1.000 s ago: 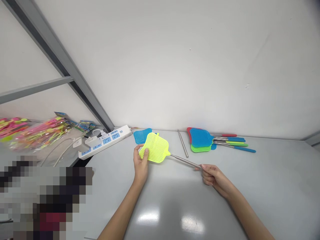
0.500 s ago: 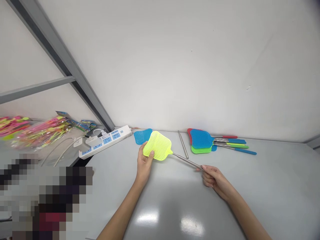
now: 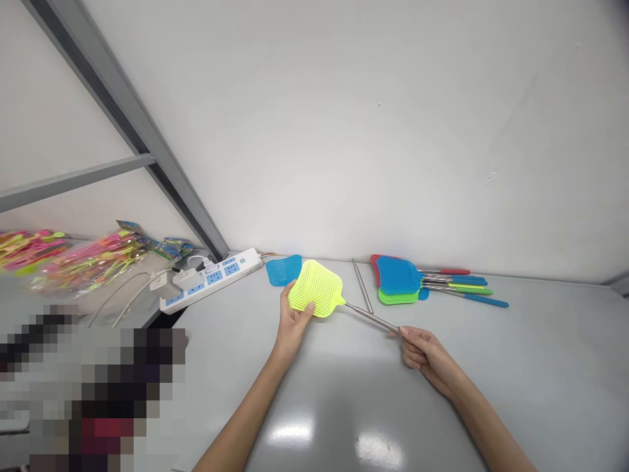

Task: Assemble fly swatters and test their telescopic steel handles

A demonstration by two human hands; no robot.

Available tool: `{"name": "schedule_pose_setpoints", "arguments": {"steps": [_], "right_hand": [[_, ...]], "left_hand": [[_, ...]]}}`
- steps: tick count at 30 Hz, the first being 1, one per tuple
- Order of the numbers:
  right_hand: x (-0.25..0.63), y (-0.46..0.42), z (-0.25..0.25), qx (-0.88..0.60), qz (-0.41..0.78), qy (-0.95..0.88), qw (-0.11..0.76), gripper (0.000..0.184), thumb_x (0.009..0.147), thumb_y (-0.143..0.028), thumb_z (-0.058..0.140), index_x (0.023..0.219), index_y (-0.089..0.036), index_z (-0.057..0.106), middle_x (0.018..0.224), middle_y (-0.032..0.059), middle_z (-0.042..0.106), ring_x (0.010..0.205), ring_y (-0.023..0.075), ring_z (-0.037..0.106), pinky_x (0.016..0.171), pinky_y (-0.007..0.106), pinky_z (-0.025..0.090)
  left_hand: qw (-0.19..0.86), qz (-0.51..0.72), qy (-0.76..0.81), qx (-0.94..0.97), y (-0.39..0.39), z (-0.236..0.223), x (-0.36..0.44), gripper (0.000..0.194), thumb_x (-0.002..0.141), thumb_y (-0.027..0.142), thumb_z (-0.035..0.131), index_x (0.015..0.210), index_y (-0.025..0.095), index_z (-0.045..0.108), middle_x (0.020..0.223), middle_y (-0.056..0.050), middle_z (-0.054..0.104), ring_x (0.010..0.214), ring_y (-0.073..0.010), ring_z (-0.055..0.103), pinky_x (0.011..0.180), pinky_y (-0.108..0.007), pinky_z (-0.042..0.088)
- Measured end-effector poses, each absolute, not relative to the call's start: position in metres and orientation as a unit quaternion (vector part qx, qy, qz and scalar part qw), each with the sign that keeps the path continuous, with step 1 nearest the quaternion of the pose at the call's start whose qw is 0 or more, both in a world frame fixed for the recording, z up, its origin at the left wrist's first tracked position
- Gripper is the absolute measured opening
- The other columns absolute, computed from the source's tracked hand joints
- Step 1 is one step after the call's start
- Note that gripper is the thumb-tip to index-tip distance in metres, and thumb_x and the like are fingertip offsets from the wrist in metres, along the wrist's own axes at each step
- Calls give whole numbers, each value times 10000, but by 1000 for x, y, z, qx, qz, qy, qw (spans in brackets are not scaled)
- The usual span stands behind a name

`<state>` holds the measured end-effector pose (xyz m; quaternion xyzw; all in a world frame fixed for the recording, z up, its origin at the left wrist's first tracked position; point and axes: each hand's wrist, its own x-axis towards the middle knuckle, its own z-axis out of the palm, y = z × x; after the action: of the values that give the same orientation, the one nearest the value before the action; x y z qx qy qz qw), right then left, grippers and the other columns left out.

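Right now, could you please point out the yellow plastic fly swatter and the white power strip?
Yellow plastic fly swatter [image 3: 317, 283], head view, on the mesh blade.
White power strip [image 3: 249, 259], head view, on the casing's far end.

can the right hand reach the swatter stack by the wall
Probably yes, once the right hand lets go of the yellow swatter's metal handle; nothing appears to stand between it and the stack of swatters.

The fly swatter's mesh head [image 3: 316, 288] is smooth, matt yellow-green plastic, its telescopic handle [image 3: 372, 318] is shiny steel, the tabletop [image 3: 540, 367] at 3 o'clock is glossy grey, and the power strip [image 3: 211, 278] at 10 o'clock is smooth white plastic.
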<state>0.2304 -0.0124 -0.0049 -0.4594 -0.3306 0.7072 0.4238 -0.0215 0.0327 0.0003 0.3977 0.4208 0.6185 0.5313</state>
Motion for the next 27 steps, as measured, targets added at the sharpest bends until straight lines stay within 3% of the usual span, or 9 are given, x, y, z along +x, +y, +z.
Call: {"name": "schedule_pose_setpoints", "arguments": {"steps": [12, 20, 27], "right_hand": [[231, -14, -5, -439, 716, -314, 442, 258, 734, -354, 524, 774, -108, 592, 487, -77, 138, 433, 55, 135, 429, 224, 190], [228, -13, -5, -454, 704, -324, 439, 318, 710, -383, 541, 808, -87, 602, 488, -77, 144, 428, 56, 147, 430, 232, 217], [230, -13, -7, -443, 711, -321, 441, 299, 732, -349, 529, 853, -84, 598, 489, -76, 145, 429, 56, 155, 432, 231, 221]], "left_hand": [[539, 607, 432, 393, 32, 2, -21, 677, 615, 271, 627, 1185, 299, 264, 1094, -56, 483, 888, -175, 533, 686, -309, 477], [494, 619, 436, 427, 31, 0, -18, 585, 685, 265, 568, 1178, 263, 252, 1142, -78, 447, 1036, -194, 446, 799, -328, 420], [481, 611, 445, 444, 30, 0, -19, 576, 702, 274, 547, 1185, 259, 232, 1131, -81, 443, 1020, -190, 452, 810, -330, 408]]}}
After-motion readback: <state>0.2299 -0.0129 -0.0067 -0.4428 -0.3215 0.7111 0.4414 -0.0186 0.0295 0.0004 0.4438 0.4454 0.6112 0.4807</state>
